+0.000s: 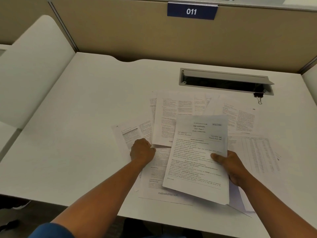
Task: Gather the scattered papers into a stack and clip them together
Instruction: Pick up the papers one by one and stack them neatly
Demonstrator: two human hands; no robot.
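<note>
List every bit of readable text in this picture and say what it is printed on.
"011": blue sign on the partition.
"KANNADA": heading of the top sheet gripped by the right hand.
"mebooksfree.com": foot of the lower sheet on the desk.
"me...": foot of the sheet the left hand pinches, the rest hidden.
All body text and the table sheet: too small and blurred to read.

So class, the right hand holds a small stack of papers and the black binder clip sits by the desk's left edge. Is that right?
Not quite. The head view shows the right hand holding the stack of papers, but the black binder clip lies at the desk's far right, beside the cable slot.
</note>
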